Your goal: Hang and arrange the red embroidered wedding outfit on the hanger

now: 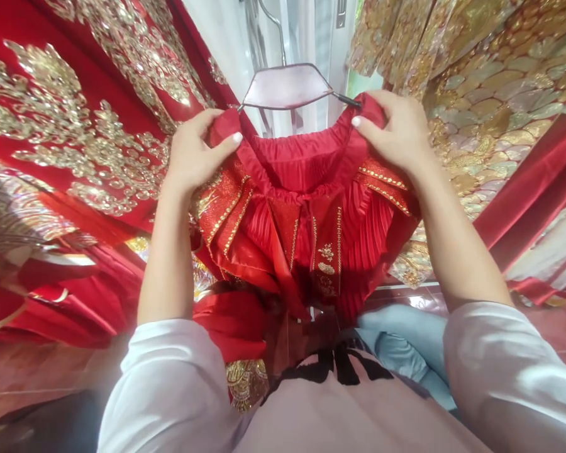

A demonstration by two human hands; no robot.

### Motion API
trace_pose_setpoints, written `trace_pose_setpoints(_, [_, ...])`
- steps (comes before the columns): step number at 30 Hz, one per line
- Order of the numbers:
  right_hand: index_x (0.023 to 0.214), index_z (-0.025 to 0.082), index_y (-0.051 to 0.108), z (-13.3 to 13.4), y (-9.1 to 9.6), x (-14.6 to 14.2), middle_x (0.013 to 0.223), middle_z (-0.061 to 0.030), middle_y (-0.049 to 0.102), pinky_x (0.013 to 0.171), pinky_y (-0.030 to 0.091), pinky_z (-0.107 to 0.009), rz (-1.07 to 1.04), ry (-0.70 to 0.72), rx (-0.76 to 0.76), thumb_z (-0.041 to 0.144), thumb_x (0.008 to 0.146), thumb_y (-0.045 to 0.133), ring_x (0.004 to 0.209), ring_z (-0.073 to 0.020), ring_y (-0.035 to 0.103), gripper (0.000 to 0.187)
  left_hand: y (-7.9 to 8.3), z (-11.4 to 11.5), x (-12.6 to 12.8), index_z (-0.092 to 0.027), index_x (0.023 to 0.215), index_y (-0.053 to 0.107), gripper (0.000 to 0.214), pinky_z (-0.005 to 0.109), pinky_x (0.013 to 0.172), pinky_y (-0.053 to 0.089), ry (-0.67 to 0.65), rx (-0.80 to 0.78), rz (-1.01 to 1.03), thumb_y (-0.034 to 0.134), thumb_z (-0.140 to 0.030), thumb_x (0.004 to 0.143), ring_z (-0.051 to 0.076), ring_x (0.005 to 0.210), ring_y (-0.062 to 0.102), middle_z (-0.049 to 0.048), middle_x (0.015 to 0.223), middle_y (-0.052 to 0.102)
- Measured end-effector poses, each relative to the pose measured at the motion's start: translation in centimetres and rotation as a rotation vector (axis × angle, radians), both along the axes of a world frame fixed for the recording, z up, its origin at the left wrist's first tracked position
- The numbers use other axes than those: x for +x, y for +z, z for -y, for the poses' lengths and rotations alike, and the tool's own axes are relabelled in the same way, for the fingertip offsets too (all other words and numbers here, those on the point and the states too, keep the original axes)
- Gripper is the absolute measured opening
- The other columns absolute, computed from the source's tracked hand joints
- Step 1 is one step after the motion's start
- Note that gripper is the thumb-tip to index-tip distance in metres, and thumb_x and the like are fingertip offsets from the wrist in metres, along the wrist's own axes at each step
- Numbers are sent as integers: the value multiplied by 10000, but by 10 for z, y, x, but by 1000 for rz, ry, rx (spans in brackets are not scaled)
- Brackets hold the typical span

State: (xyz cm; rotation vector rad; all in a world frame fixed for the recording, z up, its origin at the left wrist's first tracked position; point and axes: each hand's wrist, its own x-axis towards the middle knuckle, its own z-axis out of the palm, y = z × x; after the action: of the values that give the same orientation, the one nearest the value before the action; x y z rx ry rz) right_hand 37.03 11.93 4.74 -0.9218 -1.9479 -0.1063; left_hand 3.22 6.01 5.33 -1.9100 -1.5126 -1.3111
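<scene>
Head view gives us both our hands raised at a red pleated skirt [306,207], and much of the scene is cut off or covered. Our forearms and white sleeves [170,384] hide the lower corners, and the skirt's hem drops out of sight behind our own pale top [349,415]. The hanger [287,87] shows only its pale padded bar and part of its wire hook; where the hook catches runs out of the frame at the top. The hanger's ends are buried in the waistband, so we cannot tell how far in they sit

The skirt hangs straight ahead of us, in the middle of the picture, just below the hanger. Its waistband is gathered, plain red satin inside, with fine pleats falling below and gold trim bands and small gold motifs down the front panels

Our left hand [193,154] pinches the waistband's left end, thumb on the front, grip closed on the cloth. Our right hand [400,135] does the same at the right end, thumb pressed over the fold beside the hanger's dark tip

Room is tight: a red garment with gold embroidery [75,126] hangs close on the left, touching our left wrist area, and a gold scale-patterned garment [490,94] crowds the right. Between them only a narrow pale gap opens behind the hanger. A light blue cloth [400,346] lies low beside our right sleeve
</scene>
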Motion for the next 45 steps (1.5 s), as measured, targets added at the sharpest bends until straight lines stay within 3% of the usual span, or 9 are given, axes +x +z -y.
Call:
trace_pose_setpoints(2, [1092,140,599,20,-16,-12,1091,-69,628,911,334,-294,-86,-93,178,366,879,555,1014,-134,518,314,-11,20,20,-144,925,544,543,392,886,380,43,148,-19,500,-673,812,199,952,497,68,958,621])
trace_pose_setpoints(5, [836,151,616,61,-53,-39,884,-71,632,835,379,-307,-262,-151,244,341,922,482,884,-155,552,248,-43,52,65,-171,771,542,368,372,840,377,162,326,-2,494,-520,881,199,848,528,66,835,620])
trace_pose_setpoints(11, [714,154,599,92,-109,-89,573,-16,534,596,345,-255,-250,-194,-266,451,827,566,568,-144,506,319,-111,64,130,-177,852,634,296,288,588,351,111,-449,-53,498,-439,876,209,713,599,61,792,670])
trace_pose_setpoints(16, [698,157,571,78,-126,-97,600,2,555,577,329,-224,-370,27,-407,257,798,508,560,-115,484,155,-133,41,131,-178,784,617,151,251,560,316,-43,-479,133,510,-259,855,166,633,568,28,701,630])
trace_pose_setpoints(21, [632,165,485,91,-152,-84,539,45,445,546,301,-205,-457,80,-491,229,732,502,516,-83,394,120,-152,56,122,-166,702,548,169,229,572,324,-260,-494,169,540,-259,842,121,583,488,-3,653,558])
trace_pose_setpoints(30, [731,161,559,116,-164,-83,541,48,499,549,374,-207,-665,159,-584,243,731,525,503,-87,465,89,-170,90,121,-168,607,455,273,224,559,342,-489,-513,365,512,-270,854,105,551,412,-24,579,445])
trace_pose_setpoints(39, [813,177,551,141,-147,-107,651,19,596,651,454,-233,-797,342,-702,295,789,566,642,-120,584,121,-167,97,115,-182,614,417,162,244,570,360,-398,-436,207,478,-139,757,117,558,429,-6,613,481])
trace_pose_setpoints(43, [780,165,555,143,-145,-111,626,22,575,611,445,-222,-949,351,-736,304,749,617,597,-101,540,155,-154,98,109,-194,707,436,186,275,696,420,-387,-233,413,588,-291,749,153,718,500,17,724,507])
trace_pose_setpoints(45, [771,165,558,144,-145,-113,620,27,555,585,429,-211,-957,341,-741,315,743,624,580,-88,506,166,-150,96,110,-192,875,477,213,283,770,446,-493,-360,589,554,-373,795,172,867,539,57,888,552])
